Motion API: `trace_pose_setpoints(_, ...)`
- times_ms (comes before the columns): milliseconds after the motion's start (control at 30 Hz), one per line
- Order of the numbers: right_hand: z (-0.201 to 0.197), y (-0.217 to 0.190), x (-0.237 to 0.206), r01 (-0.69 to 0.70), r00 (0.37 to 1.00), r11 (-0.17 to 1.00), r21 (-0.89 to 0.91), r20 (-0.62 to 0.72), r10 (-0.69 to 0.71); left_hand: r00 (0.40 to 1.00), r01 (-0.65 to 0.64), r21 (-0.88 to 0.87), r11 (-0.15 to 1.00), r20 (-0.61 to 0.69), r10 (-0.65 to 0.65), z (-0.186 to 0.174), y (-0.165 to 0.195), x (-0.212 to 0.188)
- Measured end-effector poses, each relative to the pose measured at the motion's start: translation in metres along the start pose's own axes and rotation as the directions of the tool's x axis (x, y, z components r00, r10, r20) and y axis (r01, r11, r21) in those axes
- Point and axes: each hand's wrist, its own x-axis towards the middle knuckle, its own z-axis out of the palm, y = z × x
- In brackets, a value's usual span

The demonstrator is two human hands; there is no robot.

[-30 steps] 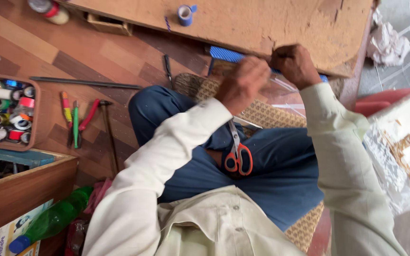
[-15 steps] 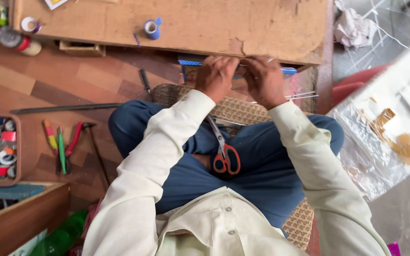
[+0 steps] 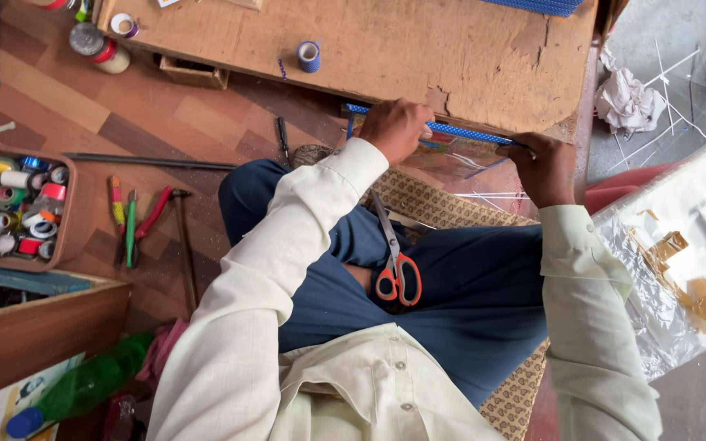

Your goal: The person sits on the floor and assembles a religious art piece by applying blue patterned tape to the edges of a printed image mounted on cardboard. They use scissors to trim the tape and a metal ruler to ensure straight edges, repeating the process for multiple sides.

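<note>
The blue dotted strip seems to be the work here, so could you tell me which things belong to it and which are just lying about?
In hand:
- blue dotted strip, held by the left hand and right hand
- wooden board beside it

Lying about:
- scissors on the lap
- tape roll
- tray of tape rolls
- pliers
- green bottle
- crumpled paper

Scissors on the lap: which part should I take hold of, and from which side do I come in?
Grip the scissors by the orange handle loops, probably coming from above on the body side. They lie flat on the blue trousers, loops toward the person and blades pointing away toward the wooden board. Both the left hand and right hand are occupied holding a blue strip.
</note>
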Motion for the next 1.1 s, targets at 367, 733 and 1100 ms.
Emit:
trace_pose_setpoints(367,0.023,0.023,0.007,-0.124,0.982,0.925,0.360,-0.090,0.166,0.838,0.217,-0.687,0.694,-0.234,-0.493,0.004,-0.084,-0.048)
trace_pose_setpoints(733,0.028,0.011,0.014,-0.120,0.980,0.874,0.470,-0.082,0.179,0.621,0.294,-0.481,0.826,-0.561,-0.547,0.052,-0.043,-0.062)
trace_pose_setpoints(1100,0.031,0.010,0.009,-0.096,0.980,0.902,0.420,-0.119,0.159,0.522,0.493,-0.415,0.764,-0.562,-0.642,0.038,-0.033,-0.045)
